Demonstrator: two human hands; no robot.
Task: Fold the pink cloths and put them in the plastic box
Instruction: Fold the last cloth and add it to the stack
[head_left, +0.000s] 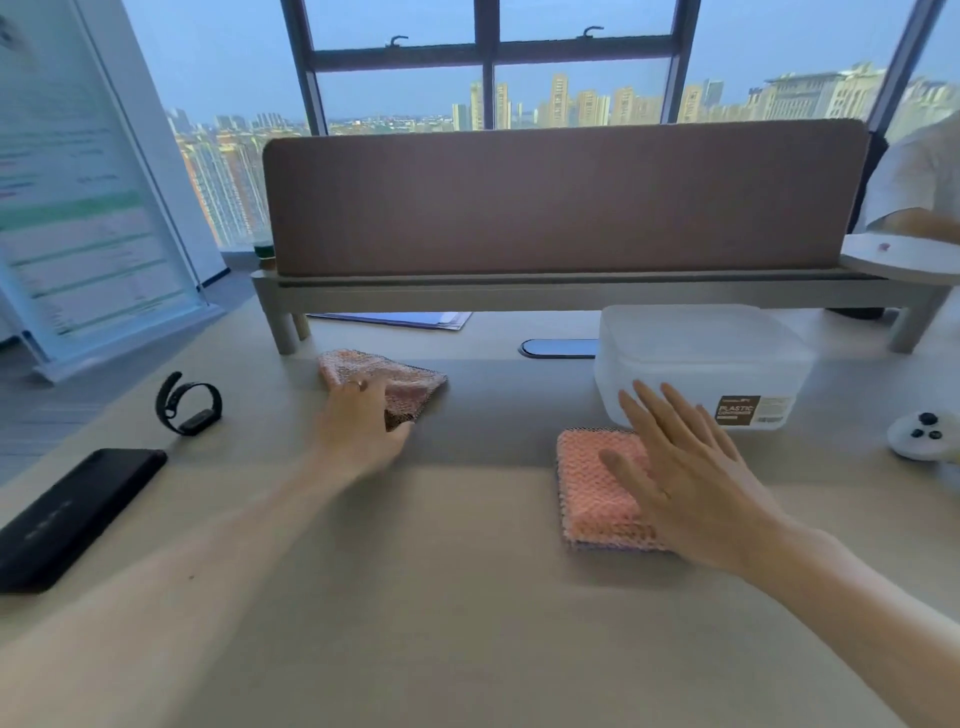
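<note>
A folded pink cloth (592, 483) lies on the desk in front of the plastic box (696, 353), which is translucent white with its lid on. My right hand (691, 478) rests flat on the cloth's right part, fingers spread. A second pink cloth (410, 379) lies loosely bunched further back and to the left. My left hand (358, 421) reaches onto its near left part, fingers curled over the fabric; the view is blurred there.
A black phone (72, 514) and a black wristband (189, 402) lie at the left. A brown divider screen (561, 197) on a raised shelf stands behind the box. A white controller (922, 434) sits at the right edge. Another person's arm (919, 218) shows at far right.
</note>
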